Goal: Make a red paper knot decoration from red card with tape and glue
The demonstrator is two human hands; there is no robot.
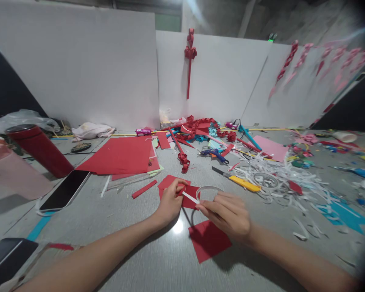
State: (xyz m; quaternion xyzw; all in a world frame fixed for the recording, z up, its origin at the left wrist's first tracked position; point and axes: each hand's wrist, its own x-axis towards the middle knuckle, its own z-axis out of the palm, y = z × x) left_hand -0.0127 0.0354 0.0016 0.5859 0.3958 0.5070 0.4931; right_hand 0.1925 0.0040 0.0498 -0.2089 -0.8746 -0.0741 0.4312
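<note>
My left hand point(170, 202) is closed, its fingertips pinching at the end of a short white tape strip point(190, 197), beside a bit of red paper. From there the strip runs to my right hand point(226, 213), closed around a thin roll of white tape point(211, 187). Both hands hover over the tabletop. Behind the left fingers lies red paper point(167, 182), partly hidden. A red paper square point(209, 245) rests nearer to me, shadowed by the right hand. Left of the hands is a narrow red strip point(144, 189).
A yellow utility knife point(245, 183) with its blade out and a blue glue gun point(215, 154) lie beyond my right hand. White paper scraps point(276, 170) cover the right side. Red sheets point(121, 156), a phone point(65, 190) and a tilted red flask point(41, 150) are left.
</note>
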